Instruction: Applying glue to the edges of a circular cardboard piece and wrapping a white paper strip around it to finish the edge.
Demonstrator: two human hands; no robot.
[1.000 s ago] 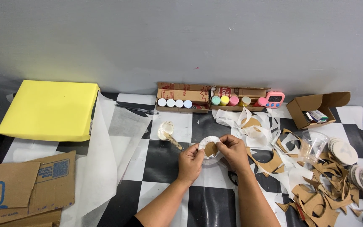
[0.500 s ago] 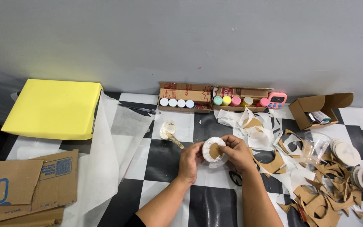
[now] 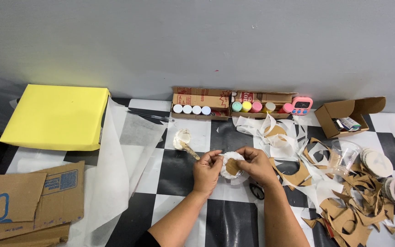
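**Both hands pinching a small round piece over the checkered table**

The left hand (image 3: 206,171) and the right hand (image 3: 256,165) are meeting at the middle of the black-and-white checkered table (image 3: 184,183). Between them they are holding a white round piece (image 3: 232,163) with a small brown cardboard patch (image 3: 232,166) on its face. The fingers of both hands are curling closed around its edge, the left from one side and the right from the other, so that the piece is sitting just above the table top, near the person.

Just beside the left hand, a little farther from the person, a brush (image 3: 184,142) is lying on a small white dish. Under the right wrist a pair of black scissors (image 3: 255,190) is peeking out.

Out to the right, white paper scraps (image 3: 270,132) and brown cardboard offcuts (image 3: 348,206) are spreading across the table. A clear plastic cup (image 3: 344,155) is standing among them, with stacks of white discs (image 3: 378,162) near the table's right edge.

Along the wall, two open cartons of paint pots (image 3: 193,110) are sitting side by side, white caps in one and coloured caps in the other. A pink timer (image 3: 301,105) is standing next to them, and an open brown box (image 3: 344,119) is farther right.

To the left, a sheet of translucent paper (image 3: 115,155) is draping over the table, a yellow foam block (image 3: 56,116) is lying beyond it, and flattened cardboard (image 3: 19,201) is resting at the near left corner.
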